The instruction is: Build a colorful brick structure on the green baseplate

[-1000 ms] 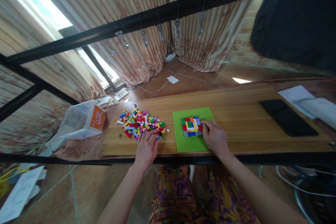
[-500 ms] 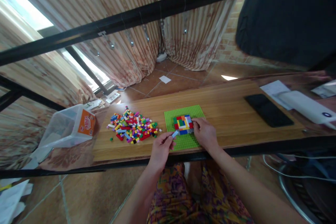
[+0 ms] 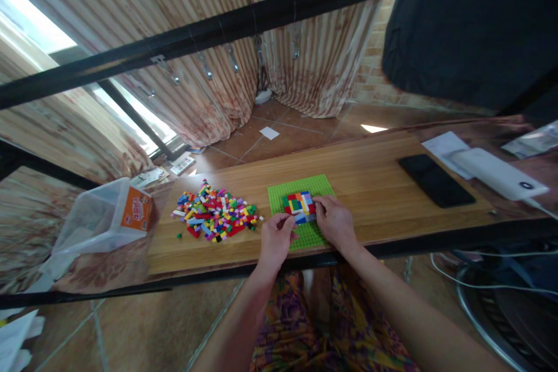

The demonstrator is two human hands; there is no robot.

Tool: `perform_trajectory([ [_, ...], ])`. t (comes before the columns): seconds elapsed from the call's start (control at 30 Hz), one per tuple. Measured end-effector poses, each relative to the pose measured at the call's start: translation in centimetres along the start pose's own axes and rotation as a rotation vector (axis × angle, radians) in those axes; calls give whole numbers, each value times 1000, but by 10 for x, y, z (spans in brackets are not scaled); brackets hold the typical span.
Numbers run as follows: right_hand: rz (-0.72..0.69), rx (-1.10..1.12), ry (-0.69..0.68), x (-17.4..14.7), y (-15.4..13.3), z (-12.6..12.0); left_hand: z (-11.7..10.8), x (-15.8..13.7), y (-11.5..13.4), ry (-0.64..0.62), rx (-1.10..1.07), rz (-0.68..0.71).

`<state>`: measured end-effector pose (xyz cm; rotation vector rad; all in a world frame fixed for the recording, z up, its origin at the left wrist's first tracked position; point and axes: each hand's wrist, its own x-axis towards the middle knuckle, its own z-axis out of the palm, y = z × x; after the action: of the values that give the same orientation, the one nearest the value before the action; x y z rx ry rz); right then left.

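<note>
A green studded baseplate [image 3: 314, 239] lies on the wooden board. On it stands a low, multicoloured build of toy bricks [image 3: 300, 200], in red, blue, yellow, white and green. My left hand [image 3: 275, 238] is at the build's front left corner, thumb and finger pinched on a light blue brick [image 3: 297, 213] that is partly hidden by the fingertips. Whether that brick touches the build I cannot tell. My right hand [image 3: 336, 222] grips the build's right side with curled fingers. To the left a pile of loose toy bricks [image 3: 218, 212] is heaped on the board.
At the left end stands a clear plastic bin [image 3: 98, 218] with an orange label. A black phone [image 3: 436, 180] lies toward the board's right end, beside a white power bank [image 3: 497, 171] with a cable. A black metal bar [image 3: 261, 20] crosses beyond the wooden board [image 3: 366, 174].
My left hand has moved right and slightly inward, bringing the light blue brick to the build's front left. My right hand stays at the build's right side. The whole view has shifted slightly.
</note>
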<state>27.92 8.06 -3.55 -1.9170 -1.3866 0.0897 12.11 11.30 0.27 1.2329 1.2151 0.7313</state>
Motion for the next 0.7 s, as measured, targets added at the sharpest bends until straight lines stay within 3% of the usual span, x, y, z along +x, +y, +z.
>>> perform_trajectory([
  [0.4,-9,41,13,0,2,0,18,8,9,59,281,61],
  [0.7,12,94,11,-1,-1,-3,24,17,-6,188,485,115],
])
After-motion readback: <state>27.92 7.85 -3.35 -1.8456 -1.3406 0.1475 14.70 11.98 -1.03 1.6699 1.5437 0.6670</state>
